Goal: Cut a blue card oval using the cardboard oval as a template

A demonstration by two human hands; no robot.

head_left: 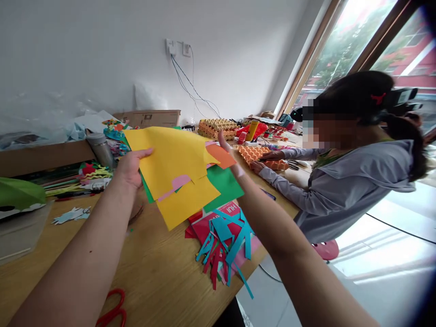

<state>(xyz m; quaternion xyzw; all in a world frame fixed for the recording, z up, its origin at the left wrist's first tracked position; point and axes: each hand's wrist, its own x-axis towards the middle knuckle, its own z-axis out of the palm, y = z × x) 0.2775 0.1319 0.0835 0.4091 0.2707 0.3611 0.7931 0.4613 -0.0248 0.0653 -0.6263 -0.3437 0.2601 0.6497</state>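
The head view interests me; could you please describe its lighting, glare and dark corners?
Head view: daylight washes out the tall, wood-framed glass window and glares off the shiny pale floor; head view: the large yellow paper sheet is lit without strong glare; head view: the right-hand corners fall dark.

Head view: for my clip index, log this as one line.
left hand: gripping yellow paper; right hand: at orange paper, grip unclear; blue strips: piled

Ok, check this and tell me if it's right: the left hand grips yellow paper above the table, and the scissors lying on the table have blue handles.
Not quite: the head view shows the scissors with red handles, not blue. The left hand does grip yellow paper above the table.
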